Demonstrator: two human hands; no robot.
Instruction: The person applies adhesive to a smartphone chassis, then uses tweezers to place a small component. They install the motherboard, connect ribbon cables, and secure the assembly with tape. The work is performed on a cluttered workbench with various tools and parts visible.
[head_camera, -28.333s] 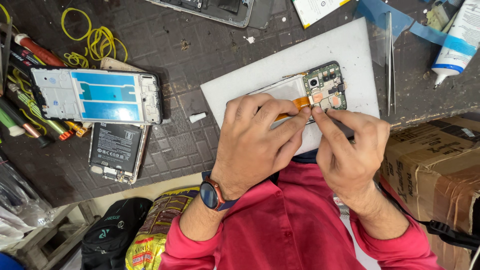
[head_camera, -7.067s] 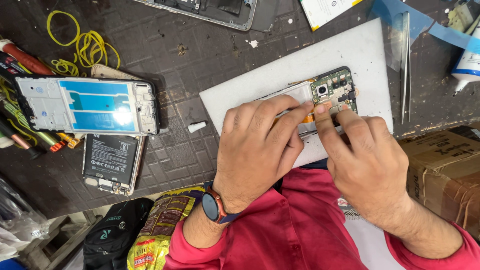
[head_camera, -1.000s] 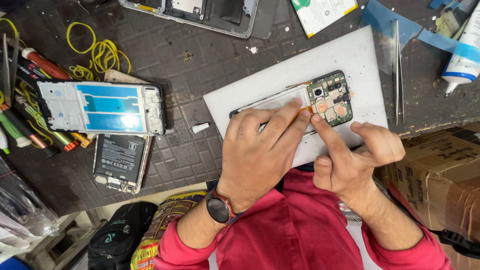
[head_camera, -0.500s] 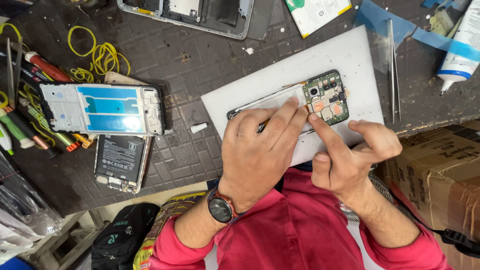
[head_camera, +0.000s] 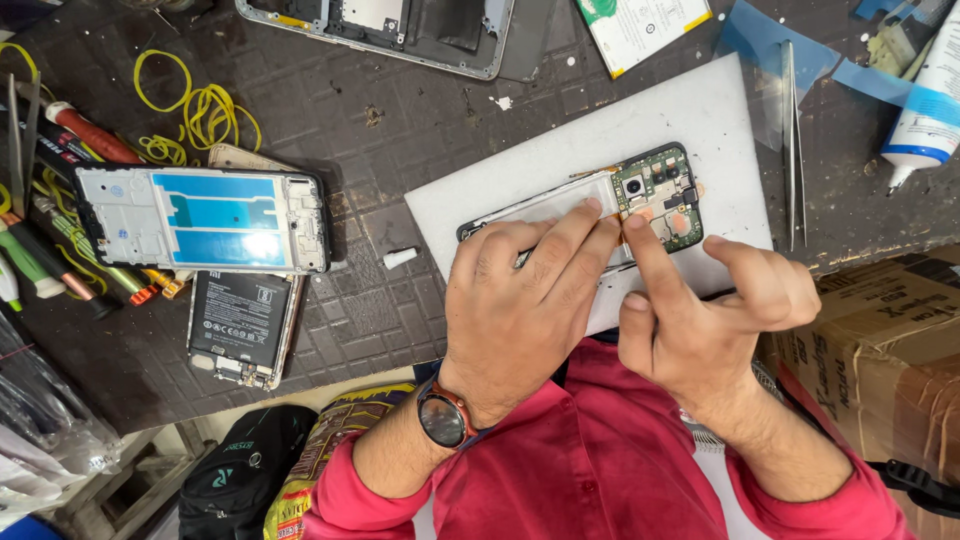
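Left hand lies flat over opened phone.

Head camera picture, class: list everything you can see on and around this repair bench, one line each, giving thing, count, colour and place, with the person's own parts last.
opened phone: one, green circuit board exposed, on the white mat under both hands
white mat: one, centre of bench
phone frame: one, white with blue film, left
battery phone body: one, black, below the frame
rubber bands: several, yellow, upper left
screwdrivers: several, mixed colours, far left
tweezers: one, metal, right of mat
glue tube: one, white and blue, top right
cardboard box: one, brown, right
left hand: wristwatch, fingers flat on the phone
right hand: index finger pressing the circuit board
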